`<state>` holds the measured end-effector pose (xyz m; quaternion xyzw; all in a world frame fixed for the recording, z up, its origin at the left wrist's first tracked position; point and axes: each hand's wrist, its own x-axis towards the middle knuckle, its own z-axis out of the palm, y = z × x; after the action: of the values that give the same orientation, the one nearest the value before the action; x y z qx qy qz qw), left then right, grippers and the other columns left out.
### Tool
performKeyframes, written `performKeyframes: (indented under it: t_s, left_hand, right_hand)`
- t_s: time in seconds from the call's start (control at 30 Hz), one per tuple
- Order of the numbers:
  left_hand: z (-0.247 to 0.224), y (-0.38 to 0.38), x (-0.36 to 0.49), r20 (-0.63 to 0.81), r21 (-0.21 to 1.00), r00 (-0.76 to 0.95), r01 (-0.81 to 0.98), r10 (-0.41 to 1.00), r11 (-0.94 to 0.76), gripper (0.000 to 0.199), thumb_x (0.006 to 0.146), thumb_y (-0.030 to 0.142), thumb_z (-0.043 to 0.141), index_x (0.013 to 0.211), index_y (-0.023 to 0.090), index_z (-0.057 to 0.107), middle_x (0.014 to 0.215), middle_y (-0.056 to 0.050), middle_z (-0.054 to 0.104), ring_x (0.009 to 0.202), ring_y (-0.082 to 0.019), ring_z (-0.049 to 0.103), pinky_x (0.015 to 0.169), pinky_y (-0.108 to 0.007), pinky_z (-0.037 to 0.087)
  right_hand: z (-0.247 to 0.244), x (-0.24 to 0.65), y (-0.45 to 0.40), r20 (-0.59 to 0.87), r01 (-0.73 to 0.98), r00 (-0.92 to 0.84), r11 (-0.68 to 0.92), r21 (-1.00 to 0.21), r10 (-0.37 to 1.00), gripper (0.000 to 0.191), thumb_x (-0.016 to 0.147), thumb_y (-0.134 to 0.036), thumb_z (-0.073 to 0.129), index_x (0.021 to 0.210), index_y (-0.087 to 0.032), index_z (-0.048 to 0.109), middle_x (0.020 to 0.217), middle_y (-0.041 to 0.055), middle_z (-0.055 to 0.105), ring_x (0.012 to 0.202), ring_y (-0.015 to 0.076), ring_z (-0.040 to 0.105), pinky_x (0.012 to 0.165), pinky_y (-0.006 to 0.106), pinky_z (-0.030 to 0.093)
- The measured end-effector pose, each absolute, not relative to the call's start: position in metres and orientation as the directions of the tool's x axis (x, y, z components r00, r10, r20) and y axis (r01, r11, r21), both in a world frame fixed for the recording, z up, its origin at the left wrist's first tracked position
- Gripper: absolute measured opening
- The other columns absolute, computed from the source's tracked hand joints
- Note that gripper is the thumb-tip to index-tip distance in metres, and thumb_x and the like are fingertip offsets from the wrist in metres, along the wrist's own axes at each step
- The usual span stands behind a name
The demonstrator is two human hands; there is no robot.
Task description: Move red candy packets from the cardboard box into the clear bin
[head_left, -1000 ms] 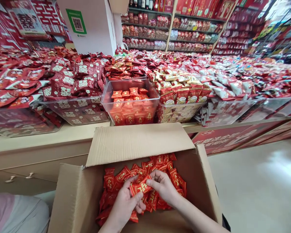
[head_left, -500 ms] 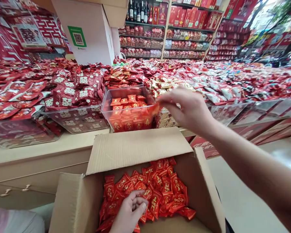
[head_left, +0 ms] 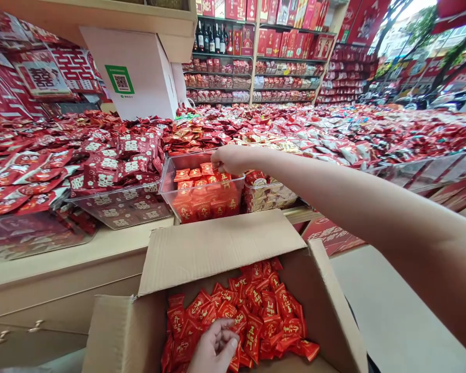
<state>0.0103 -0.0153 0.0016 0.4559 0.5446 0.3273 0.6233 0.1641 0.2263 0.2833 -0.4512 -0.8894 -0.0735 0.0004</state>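
My right hand (head_left: 231, 159) reaches over the back right part of a clear plastic bin (head_left: 202, 191) holding rows of red candy packets (head_left: 212, 180). Its fingers point down at the packets, and a red one shows at the fingertips. My left hand (head_left: 216, 346) is low inside an open cardboard box (head_left: 221, 248), over loose red packets (head_left: 252, 336) with gold lettering. Its fingers are curled, with the thumb near them; whether anything is between them is hidden.
Bins of dark red packets (head_left: 116, 202) and gold-wrapped sweets (head_left: 270, 196) flank the clear bin. A white box with a QR code (head_left: 140, 77) stands behind. Drawers (head_left: 62, 316) are at the lower left, shelves (head_left: 225, 57) at the back.
My right hand has moved left and down to the clear bin from the gold-wrapped sweets. My left hand stays in the box. The view has tilted slightly up.
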Motion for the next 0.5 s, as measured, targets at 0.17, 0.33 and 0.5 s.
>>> performKeyframes:
  t_s: [0.17,0.33,0.5]
  left_hand:
    - [0.0,-0.016,0.012,-0.384,0.922,0.179,0.129,0.906,0.365,0.024,0.065,0.025,0.059,0.087,0.015,0.056,0.066,-0.001,0.06,0.063,-0.013,0.055,0.063,-0.026,0.042]
    - [0.007,-0.015,0.009,-0.397,0.915,0.223,0.167,0.89,0.366,0.026,0.066,0.025,0.057,0.089,0.014,0.056,0.068,-0.001,0.06,0.067,-0.014,0.056,0.067,-0.027,0.043]
    - [0.009,-0.013,0.008,-0.405,0.911,0.261,0.199,0.876,0.362,0.026,0.067,0.022,0.055,0.092,0.013,0.055,0.07,-0.002,0.06,0.068,-0.014,0.056,0.069,-0.028,0.044]
  right_hand:
    - [0.287,0.161,0.227,-0.123,0.779,-0.588,0.601,0.178,0.799,0.026,0.072,-0.008,0.051,0.097,-0.007,0.059,0.084,0.0063,0.06,0.08,0.0177,0.056,0.065,0.027,0.041]
    - [0.286,0.156,0.223,-0.19,0.748,-0.582,0.612,0.257,0.791,0.023,0.069,-0.006,0.053,0.09,-0.008,0.063,0.089,0.0099,0.062,0.082,0.0204,0.056,0.068,0.03,0.041]
    - [0.287,0.151,0.221,-0.187,0.755,-0.523,0.553,0.352,0.832,0.017,0.058,0.004,0.055,0.069,-0.005,0.064,0.073,0.0085,0.062,0.083,0.0227,0.057,0.071,0.032,0.042]
